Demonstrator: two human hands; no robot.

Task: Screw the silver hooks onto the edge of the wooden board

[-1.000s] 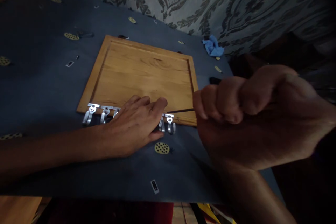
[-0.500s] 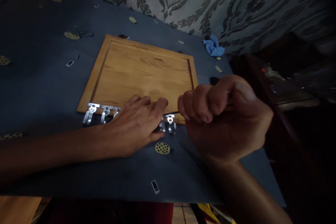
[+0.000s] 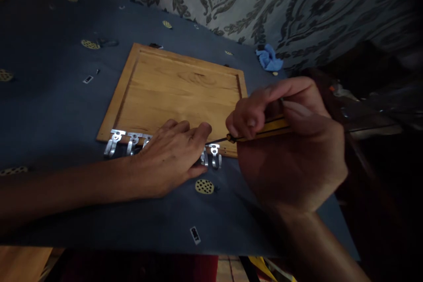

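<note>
A wooden board [image 3: 178,92] with a raised frame lies flat on the table. Along its near edge runs a metal hook rail [image 3: 132,140] with several double hooks. My left hand [image 3: 172,154] is closed over the middle of this rail, fingers on the board side and thumb on the near side, hiding part of it. In my right hand [image 3: 284,141] is a screwdriver [image 3: 271,128] with a yellow and black handle. Its thin shaft points left to the rail, close to my left fingers; the tip is hidden there.
A blue cloth [image 3: 269,57] lies at the back right near the patterned wall. The table [image 3: 115,224] wears a dark blue cover printed with pineapples. A small screw-like piece [image 3: 98,71] lies left of the board. Dark furniture [image 3: 363,141] stands at the right.
My right fingers have loosened and shifted on the screwdriver, and its yellow handle now shows. My left hand, the board and the hook rail have kept their places.
</note>
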